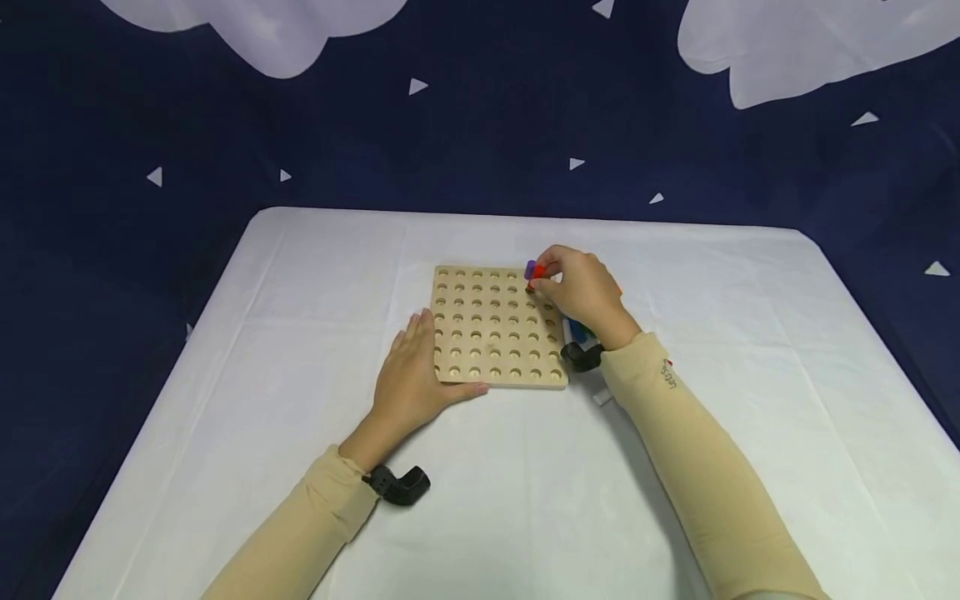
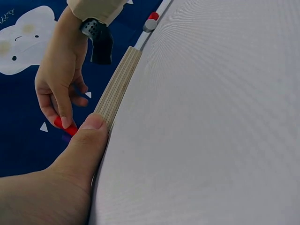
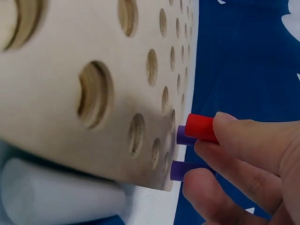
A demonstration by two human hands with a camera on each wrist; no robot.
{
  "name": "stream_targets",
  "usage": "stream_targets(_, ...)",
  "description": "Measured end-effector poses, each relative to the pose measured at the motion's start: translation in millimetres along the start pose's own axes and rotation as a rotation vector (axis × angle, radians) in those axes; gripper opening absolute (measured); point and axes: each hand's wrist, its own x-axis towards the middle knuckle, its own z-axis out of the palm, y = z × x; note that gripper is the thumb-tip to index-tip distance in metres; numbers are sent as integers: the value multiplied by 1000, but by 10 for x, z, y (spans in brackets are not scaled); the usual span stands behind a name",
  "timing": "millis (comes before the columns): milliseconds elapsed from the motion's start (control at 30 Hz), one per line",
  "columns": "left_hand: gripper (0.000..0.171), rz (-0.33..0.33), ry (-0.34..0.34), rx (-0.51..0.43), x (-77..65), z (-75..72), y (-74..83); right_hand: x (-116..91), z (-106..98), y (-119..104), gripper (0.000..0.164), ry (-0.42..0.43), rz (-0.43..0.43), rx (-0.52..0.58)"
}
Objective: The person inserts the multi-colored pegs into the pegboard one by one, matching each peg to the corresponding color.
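A square wooden peg board (image 1: 486, 328) with rows of round holes lies on the table. My left hand (image 1: 411, 379) rests against it, fingers extended along the left side and thumb along the near edge. Over the far right corner, my right hand (image 1: 588, 287) pinches a red peg (image 3: 201, 127) between thumb and fingers. In the right wrist view, two purple pegs stand at the board's corner: one purple peg (image 3: 185, 136) partly behind the red one, the other purple peg (image 3: 183, 170) by a fingertip. The red peg is held above the board surface; the hole under it is hard to see.
Right of the board, partly hidden beneath the right wrist, are loose pegs, including a blue one (image 1: 577, 332). A white peg (image 1: 602, 397) lies off the near right corner. The left wrist view shows another red peg (image 2: 153, 16). White cloth covers the table (image 1: 315, 275).
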Motion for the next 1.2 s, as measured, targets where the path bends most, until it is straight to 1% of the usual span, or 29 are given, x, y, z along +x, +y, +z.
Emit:
stream_targets(200,140,-3,-11,0,7,-18,13,13,30,22,22,-3,-34,13)
stream_targets(433,139,-5,-10,-7,-1,-20,17,29,63,18,24,-14,-31,-12)
stream_targets(667,139,-9,-14,-7,1,-16,15,34,78,-3,18,-3,-51,-56)
stream_targets(800,140,-11,-19,1,4,-16,14,32,78,-11,18,-4,-57,-69)
stream_targets(1200,140,-7,-13,-5,7,-4,1,23,82,-16,18,-24,-41,-99)
